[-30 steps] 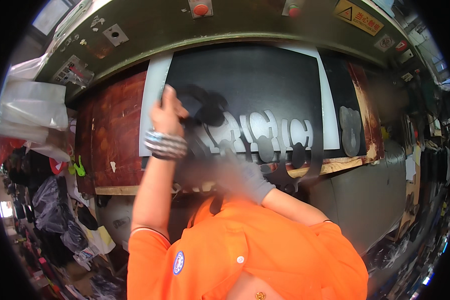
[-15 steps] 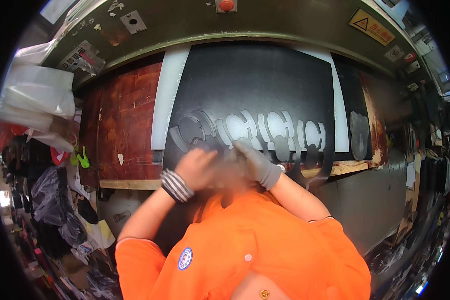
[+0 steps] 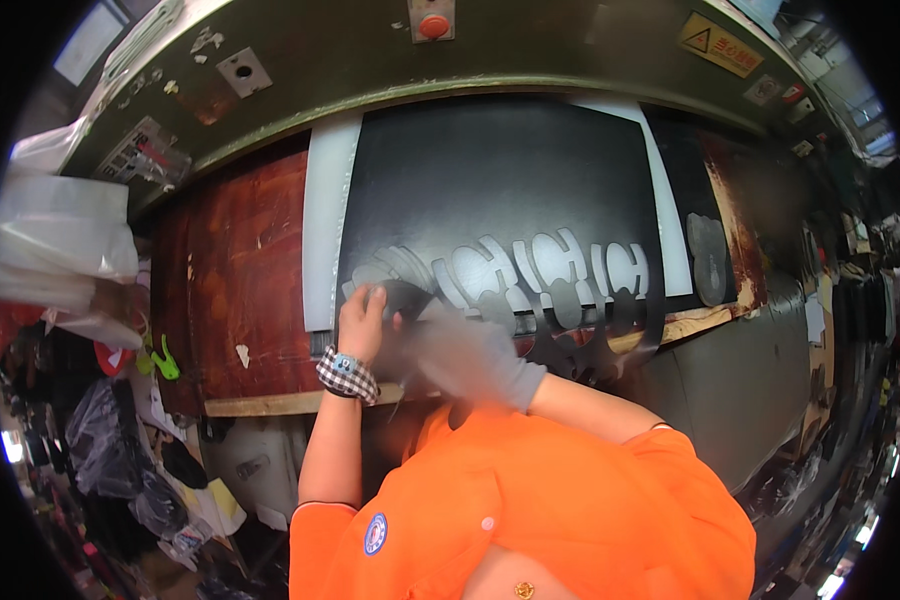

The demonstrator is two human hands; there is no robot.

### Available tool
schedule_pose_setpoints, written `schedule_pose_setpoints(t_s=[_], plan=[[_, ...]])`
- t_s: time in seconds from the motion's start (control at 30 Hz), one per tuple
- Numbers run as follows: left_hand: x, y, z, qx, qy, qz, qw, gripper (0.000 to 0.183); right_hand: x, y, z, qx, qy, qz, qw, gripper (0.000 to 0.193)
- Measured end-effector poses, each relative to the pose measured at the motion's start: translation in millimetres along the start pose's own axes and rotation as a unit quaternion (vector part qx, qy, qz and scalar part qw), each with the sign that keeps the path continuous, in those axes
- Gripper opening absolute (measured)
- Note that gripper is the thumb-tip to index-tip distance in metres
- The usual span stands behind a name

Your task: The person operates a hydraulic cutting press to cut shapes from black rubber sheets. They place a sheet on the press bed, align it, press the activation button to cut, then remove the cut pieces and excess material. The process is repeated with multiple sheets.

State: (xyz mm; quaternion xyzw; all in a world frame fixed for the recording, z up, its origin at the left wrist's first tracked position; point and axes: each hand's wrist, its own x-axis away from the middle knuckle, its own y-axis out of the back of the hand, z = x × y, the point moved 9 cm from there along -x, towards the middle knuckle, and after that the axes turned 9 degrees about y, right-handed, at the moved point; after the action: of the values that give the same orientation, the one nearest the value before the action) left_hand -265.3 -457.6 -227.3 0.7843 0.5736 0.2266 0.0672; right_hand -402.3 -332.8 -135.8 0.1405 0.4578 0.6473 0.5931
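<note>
A large black sheet (image 3: pixel 500 170) lies on the work table, with a row of cut-out shapes (image 3: pixel 560 265) along its near side and the white board beneath showing through them. At its near left corner my bare left hand (image 3: pixel 362 325), a checked band at the wrist, grips a dark flat piece (image 3: pixel 406 296). Several grey curved pieces (image 3: pixel 388 266) lie just beyond that hand. My right hand (image 3: pixel 470 355), in a grey glove, is beside the dark piece, close to my body. Motion blurs its fingers, so their hold is unclear.
A green machine beam (image 3: pixel 320 95) with a red button (image 3: pixel 433 27) spans the far side. The white board (image 3: pixel 327 220) shows beside the sheet on the reddish wooden table (image 3: pixel 240 250). A grey rounded piece (image 3: pixel 708 260) lies right. Plastic bags (image 3: pixel 65 225) hang left.
My left hand has moved slightly left, now on the dark flat piece. My right hand has come back from the cut-outs toward my body. The view has shifted a little.
</note>
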Motion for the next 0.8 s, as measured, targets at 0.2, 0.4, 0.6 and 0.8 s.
schedule_pose_setpoints(t_s=[0.2,0.4,0.6,0.8], plan=[[-6.1,-16.2,13.9,0.122,0.099,0.086,0.984,0.039,-0.4,-57.1,-34.0,-0.017,-0.073,0.082,0.994,0.038],[4.0,-12.4,-2.2,0.305,0.136,0.052,0.941,0.027,-8.9,-71.1,-36.2,0.096,-0.031,0.081,0.992,0.038],[-28.1,35.9,-35.8,0.381,0.15,-0.083,0.909,0.026,-9.0,-84.5,-36.7,0.122,-0.019,0.191,0.974,0.05],[-62.1,93.6,-79.7,0.359,0.052,-0.041,0.931,0.032,-5.7,-94.5,-39.1,0.137,-0.012,0.257,0.957,0.059]])
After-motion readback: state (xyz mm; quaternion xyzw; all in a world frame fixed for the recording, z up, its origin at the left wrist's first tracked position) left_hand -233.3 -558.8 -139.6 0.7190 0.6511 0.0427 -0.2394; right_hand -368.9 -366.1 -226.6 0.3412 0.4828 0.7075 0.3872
